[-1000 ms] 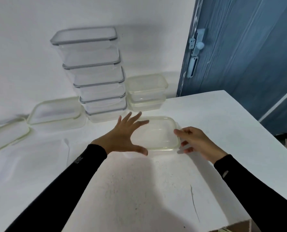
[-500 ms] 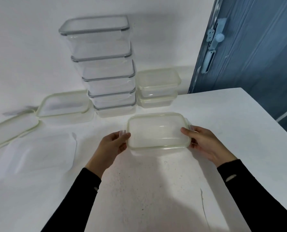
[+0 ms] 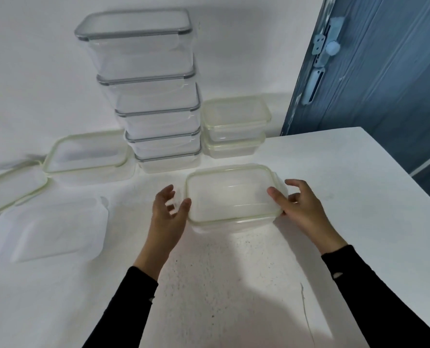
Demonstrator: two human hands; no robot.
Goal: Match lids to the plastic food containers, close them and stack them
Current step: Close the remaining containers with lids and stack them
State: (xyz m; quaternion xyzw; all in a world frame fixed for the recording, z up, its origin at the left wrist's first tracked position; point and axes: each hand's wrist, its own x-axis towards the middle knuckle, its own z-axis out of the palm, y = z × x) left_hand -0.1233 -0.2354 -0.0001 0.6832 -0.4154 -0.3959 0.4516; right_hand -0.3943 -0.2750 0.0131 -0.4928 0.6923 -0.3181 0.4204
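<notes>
- Since half a second ago my left hand has come off the left end of the near container. The fingers are now spread and loosely bent, gripping nothing. The thumb tip is right at the lid's left edge, and I can't tell if it touches.
- My right hand stays where it was — thumb on top of the lid at its right edge, other fingers curled round the container's right end, so it is grasping the container.
- The near container sits flat on the white table with its pale green-rimmed lid on top, between my two hands.
- Behind it, against the wall, is the tall stack — five lidded clear containers with grey rims, one on another.
- Just right of that and close beside it is the short stack, two lidded green-rimmed containers.
- Left of the tall stack, another green-rimmed lidded container, the left container, lies flat on the table.
- Further left is the edge container, cut off by the frame edge.
- Near left, well apart from my left hand, a clear plastic piece lies flat. Lid or tub, I can't tell.
- A blue door stands beyond the table's right corner.
- Both arms wear black sleeves.
</notes>
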